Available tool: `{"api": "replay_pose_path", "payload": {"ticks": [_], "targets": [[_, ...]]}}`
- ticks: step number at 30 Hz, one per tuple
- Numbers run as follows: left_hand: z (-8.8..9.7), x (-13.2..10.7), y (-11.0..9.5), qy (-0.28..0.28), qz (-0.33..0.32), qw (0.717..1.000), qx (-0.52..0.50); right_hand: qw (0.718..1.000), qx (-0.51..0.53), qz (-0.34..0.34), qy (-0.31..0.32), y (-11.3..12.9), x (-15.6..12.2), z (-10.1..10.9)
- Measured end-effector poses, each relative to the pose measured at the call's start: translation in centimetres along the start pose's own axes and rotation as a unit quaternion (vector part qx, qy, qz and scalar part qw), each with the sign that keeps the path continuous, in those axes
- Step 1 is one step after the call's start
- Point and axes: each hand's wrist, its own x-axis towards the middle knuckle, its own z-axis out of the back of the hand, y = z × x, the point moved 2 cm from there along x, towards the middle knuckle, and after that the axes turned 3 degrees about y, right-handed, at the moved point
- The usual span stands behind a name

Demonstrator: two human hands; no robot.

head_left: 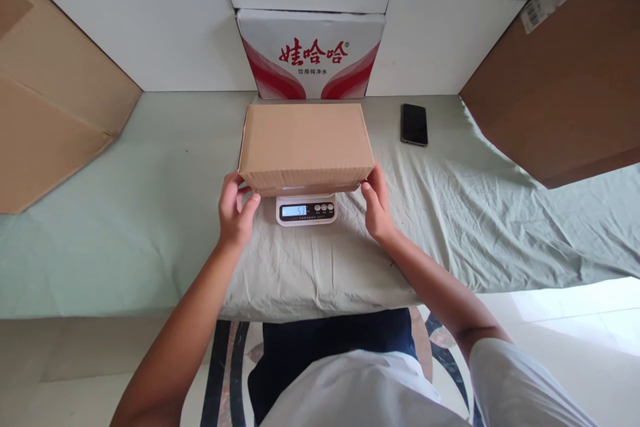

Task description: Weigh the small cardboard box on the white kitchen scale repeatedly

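A brown cardboard box (pixel 307 137) sits over a small white digital scale (pixel 307 220) on the cloth-covered surface. My left hand (pixel 237 209) is closed on the box's near left corner, thumb in front and fingers partly hidden beneath it. At the near right corner, my right hand (pixel 377 203) grips the box the same way. The scale's lit display and its round buttons show below the box's front edge. Its weighing plate is hidden under the box, so I cannot tell how fully the box rests on it.
A black phone (pixel 414 125) lies to the right of the box. Behind stands a white and red carton (pixel 311 57) against white panels. Large cardboard boxes flank the surface at left (pixel 55 100) and right (pixel 565 80). The green cloth (pixel 165 213) is wrinkled.
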Motion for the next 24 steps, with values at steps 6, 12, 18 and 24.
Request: {"api": "replay_pose_path", "payload": {"ticks": [6, 12, 18, 24], "targets": [[-0.5, 1.0, -3.0, 0.028, -0.021, 0.999, -0.024, 0.998, -0.052, 0.036, -0.015, 2.0, 0.9, 0.3], [-1.3, 7.7, -4.6, 0.012, -0.063, 0.997, -0.049, 0.989, -0.092, 0.112, -0.004, 1.3, 8.6, 1.6], [-4.4, 15.5, 2.3, -0.028, -0.011, 0.998, -0.05, 0.991, -0.088, 0.093, -0.029, -6.8, 17.3, 0.3], [-5.6, 15.9, 8.7, -0.023, 0.048, 0.998, -0.022, 0.995, -0.063, 0.047, -0.056, -13.5, 17.4, -1.5]]}}
